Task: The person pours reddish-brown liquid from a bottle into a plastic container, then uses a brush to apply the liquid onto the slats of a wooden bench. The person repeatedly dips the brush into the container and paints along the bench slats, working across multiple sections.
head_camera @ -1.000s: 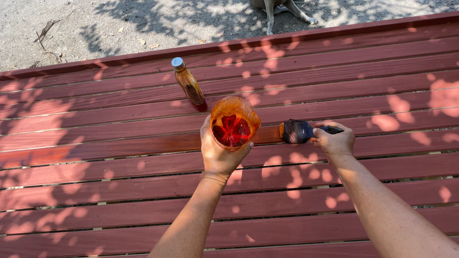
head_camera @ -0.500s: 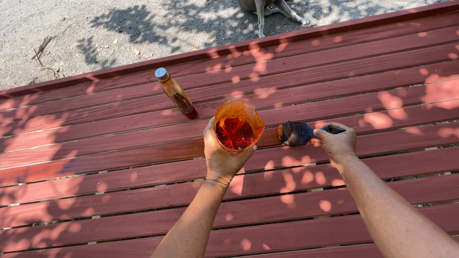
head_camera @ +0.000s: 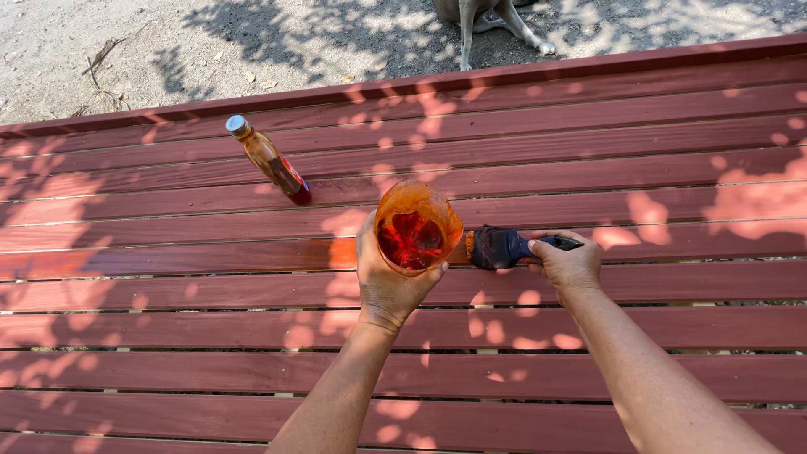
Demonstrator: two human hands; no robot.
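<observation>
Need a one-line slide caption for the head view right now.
Left hand holds an orange cup of red stain while right hand presses a paintbrush to the red slatted deck, bottle nearby.

Dark red-brown slatted decking (head_camera: 168,336) fills the scene, dappled with pale pink patches of sunlight. At centre, the left hand (head_camera: 388,282) holds a clear cup (head_camera: 416,227) glowing orange, with deep red liquid pooled inside. At 3 o'clock from the cup, the right hand (head_camera: 567,265) grips a paintbrush (head_camera: 508,248) with a black handle, a dark, stain-soaked head and an orange-tinted band beside the bristles. At 10 o'clock from the cup stands a bottle (head_camera: 271,161) of amber-orange glass, silver-capped, its base showing red with a touch of blue on the label. Along the 12 o'clock edge lies pale grey-beige ground (head_camera: 168,42), mottled with darker leaf shadows.
</observation>
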